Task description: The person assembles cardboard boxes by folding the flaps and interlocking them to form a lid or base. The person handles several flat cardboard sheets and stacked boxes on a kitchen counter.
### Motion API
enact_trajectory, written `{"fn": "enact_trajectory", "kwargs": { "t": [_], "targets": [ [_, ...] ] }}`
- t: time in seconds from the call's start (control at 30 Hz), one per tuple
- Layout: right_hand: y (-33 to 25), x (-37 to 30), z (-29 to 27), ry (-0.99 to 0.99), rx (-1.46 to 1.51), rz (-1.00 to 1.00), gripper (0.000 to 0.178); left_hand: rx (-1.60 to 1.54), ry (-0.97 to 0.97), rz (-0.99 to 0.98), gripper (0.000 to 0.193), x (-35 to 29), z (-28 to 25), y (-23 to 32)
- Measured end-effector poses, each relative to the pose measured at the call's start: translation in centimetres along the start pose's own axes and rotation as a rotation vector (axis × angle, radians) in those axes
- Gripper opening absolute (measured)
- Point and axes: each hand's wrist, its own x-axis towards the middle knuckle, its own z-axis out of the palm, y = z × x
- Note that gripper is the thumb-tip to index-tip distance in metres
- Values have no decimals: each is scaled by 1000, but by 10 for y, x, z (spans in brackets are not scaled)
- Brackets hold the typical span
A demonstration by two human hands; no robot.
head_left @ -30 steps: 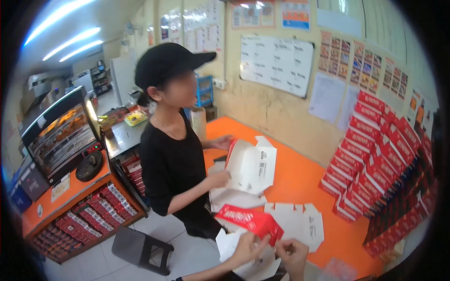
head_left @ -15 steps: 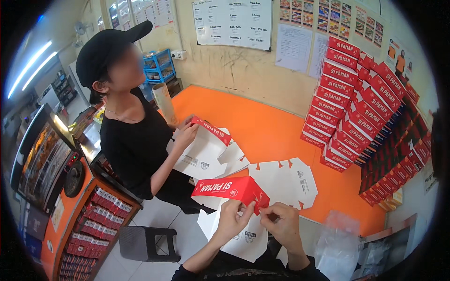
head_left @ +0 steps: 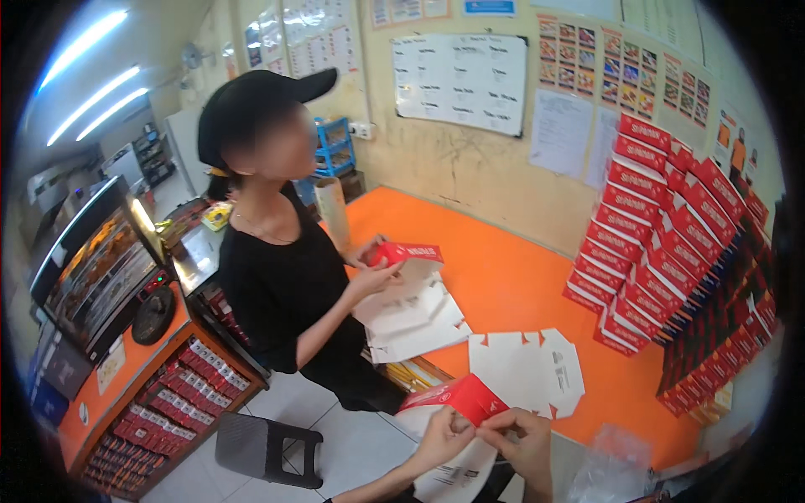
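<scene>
Two hands share one carton (head_left: 471,399), which looks only partly made up: its red wall stands raised and bent round at the corner, while a white panel (head_left: 463,471) hangs open below, unfolded, so closing that part seems to be left. A flat blank (head_left: 521,369) lies wholly unfolded on the orange tabletop (head_left: 605,436), and at the right the stacked boxes (head_left: 616,226) look already shaped. The left hand (head_left: 446,438) has thumb and fingers closed on the red corner; the right hand (head_left: 521,441) pinches the same corner from the other side, thumb and forefinger together, so the two nearly meet there. The carton is at the fingertips, its red wall reaching beyond and leftward of the left hand, its white panel beneath both; whether anything supports it from below, I cannot tell. The blank sits just beyond the right hand, untouched. Across from them, a co-worker (head_left: 272,260) holds another red-and-white carton (head_left: 419,253).
</scene>
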Motion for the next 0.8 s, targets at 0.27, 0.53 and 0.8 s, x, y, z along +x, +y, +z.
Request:
{"fn": "enact_trajectory", "kwargs": {
  "t": [0.27, 0.53, 0.8],
  "targets": [
    [-14, 39, -42, -488, -499, -19, 30, -219, -496, -142, 42, -17, -9, 23],
    [-38, 46, -57, -911, -72, -335, 25, -253, -792, 24, 98, 31, -69, 76],
    [13, 24, -71, -421, 713, 56, 63, -263, -515, 74, 97, 26, -60, 49]
  ]
}}
